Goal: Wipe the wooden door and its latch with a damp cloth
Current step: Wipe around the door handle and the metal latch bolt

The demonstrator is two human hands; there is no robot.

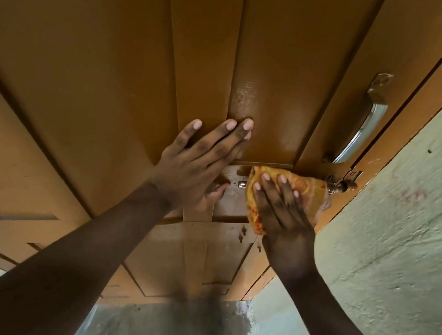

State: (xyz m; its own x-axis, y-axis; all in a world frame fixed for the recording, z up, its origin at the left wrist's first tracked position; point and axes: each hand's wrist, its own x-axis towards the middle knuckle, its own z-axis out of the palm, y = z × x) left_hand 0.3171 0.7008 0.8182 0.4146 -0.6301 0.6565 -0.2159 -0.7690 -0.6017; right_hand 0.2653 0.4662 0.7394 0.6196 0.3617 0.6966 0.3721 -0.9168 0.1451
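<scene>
An orange-brown wooden door (116,62) fills most of the head view. My left hand (198,162) lies flat on its panel, fingers spread, holding nothing. My right hand (280,208) presses an orange and yellow cloth (307,189) against the door's middle rail. The cloth covers most of the latch; only the latch's bolt end and bracket (344,183) show at the door's right edge. A wet sheen marks the panel above my left fingertips.
A curved metal pull handle (364,124) is fixed above the latch. A rough pale plastered wall (398,225) adjoins the door on the right. A grey concrete threshold (172,324) lies below, with a patterned mat edge at the bottom right.
</scene>
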